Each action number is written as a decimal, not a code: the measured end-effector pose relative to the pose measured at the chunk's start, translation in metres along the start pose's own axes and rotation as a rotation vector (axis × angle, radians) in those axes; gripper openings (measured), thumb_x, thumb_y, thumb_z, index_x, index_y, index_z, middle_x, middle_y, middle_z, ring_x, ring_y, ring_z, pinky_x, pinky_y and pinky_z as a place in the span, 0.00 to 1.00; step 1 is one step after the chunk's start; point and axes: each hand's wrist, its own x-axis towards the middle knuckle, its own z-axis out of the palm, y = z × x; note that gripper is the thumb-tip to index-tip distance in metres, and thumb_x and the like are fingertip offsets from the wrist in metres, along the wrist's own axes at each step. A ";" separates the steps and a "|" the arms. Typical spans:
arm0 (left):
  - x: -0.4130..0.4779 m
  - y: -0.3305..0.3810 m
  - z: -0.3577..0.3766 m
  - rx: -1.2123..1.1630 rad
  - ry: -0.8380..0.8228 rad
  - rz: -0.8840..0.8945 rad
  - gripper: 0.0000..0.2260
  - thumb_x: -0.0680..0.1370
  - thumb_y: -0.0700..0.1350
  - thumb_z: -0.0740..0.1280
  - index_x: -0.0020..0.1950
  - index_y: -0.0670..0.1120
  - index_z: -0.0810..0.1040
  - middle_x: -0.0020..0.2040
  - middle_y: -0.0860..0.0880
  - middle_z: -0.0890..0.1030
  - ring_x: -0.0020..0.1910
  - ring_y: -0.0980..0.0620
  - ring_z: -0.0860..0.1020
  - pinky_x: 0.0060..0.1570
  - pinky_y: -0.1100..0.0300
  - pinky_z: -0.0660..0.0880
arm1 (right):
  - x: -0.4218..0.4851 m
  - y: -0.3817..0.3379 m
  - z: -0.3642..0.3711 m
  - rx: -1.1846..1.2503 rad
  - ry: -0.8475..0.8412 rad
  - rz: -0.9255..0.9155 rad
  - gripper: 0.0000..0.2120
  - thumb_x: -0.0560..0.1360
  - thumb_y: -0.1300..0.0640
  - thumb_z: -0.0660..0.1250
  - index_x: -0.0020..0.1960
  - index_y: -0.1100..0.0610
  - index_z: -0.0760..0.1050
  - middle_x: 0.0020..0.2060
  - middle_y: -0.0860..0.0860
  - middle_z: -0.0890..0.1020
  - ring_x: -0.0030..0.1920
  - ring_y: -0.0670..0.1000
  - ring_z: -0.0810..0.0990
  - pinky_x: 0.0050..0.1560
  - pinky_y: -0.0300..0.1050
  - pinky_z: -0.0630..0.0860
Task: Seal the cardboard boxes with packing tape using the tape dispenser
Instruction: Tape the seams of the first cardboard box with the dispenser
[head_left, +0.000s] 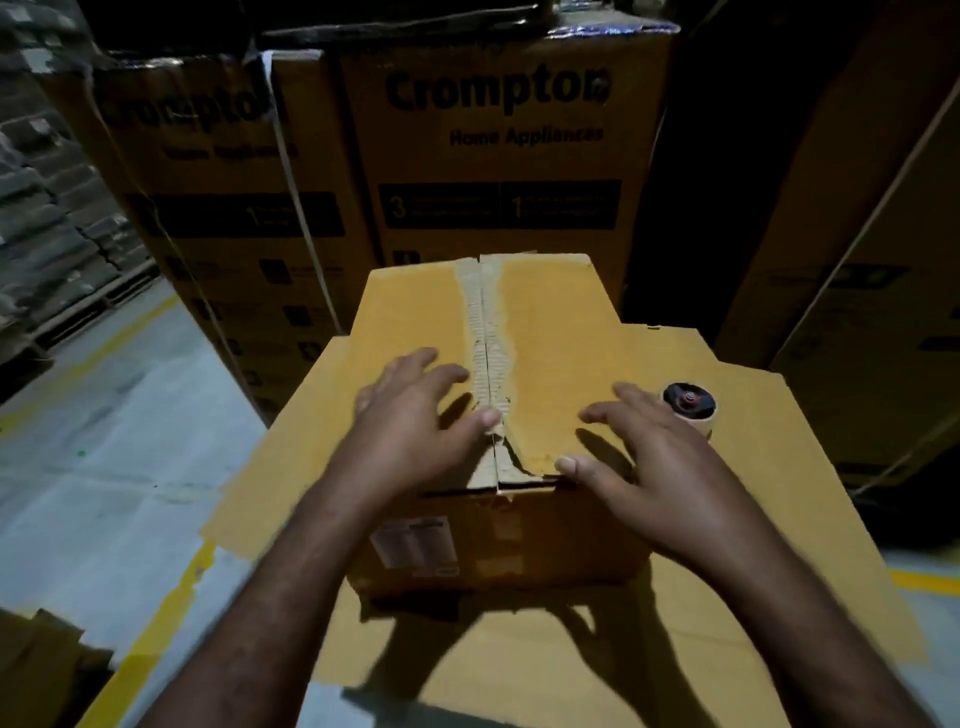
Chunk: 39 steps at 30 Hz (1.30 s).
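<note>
Head view of a box (545, 332) standing on a flat cardboard sheet (779, 493), directly under both hands. Left hand (410, 415): fingers straight and spread, laid over the left top flap, thumb tip at the centre seam (485, 332). Right hand (654, 457): fingers likewise straight and spread over the right top flap, thumb at the flap's torn near edge; neither hand grips anything. Whether the palms bear down on the flaps cannot be told. The seam runs away from the hands between them, its edges bare and ragged where the paper facing is stripped; the two flaps meet closed along it. A label (413, 543) sits on the box's near face, below the left wrist. The tape dispenser (688, 405) lies on the sheet just beyond and to the right of the right hand, beside the box, touched by neither hand. Beyond the hands stand tall cartons (498, 130) printed "Crompton Home Appliances". Left of the left arm is grey floor (104, 441) with a yellow line (171, 608).
</note>
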 end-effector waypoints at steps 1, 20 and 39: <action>0.009 0.005 0.000 -0.009 -0.063 0.090 0.29 0.78 0.66 0.62 0.77 0.58 0.65 0.82 0.51 0.55 0.80 0.50 0.53 0.77 0.41 0.54 | 0.002 -0.005 0.002 -0.031 -0.020 -0.008 0.26 0.76 0.34 0.61 0.71 0.40 0.67 0.77 0.47 0.60 0.77 0.48 0.53 0.75 0.60 0.55; 0.045 0.044 0.025 0.254 -0.532 0.539 0.42 0.73 0.74 0.42 0.82 0.54 0.39 0.81 0.54 0.34 0.79 0.53 0.31 0.78 0.41 0.35 | 0.043 0.040 0.002 0.428 0.332 0.261 0.10 0.76 0.47 0.69 0.56 0.47 0.82 0.55 0.44 0.82 0.55 0.44 0.79 0.54 0.47 0.78; 0.041 0.042 0.036 0.291 -0.463 0.520 0.46 0.66 0.79 0.33 0.80 0.58 0.32 0.78 0.59 0.27 0.75 0.59 0.25 0.76 0.48 0.29 | 0.119 0.130 0.100 0.613 0.117 0.920 0.19 0.81 0.49 0.57 0.68 0.57 0.68 0.60 0.61 0.78 0.60 0.62 0.76 0.59 0.55 0.74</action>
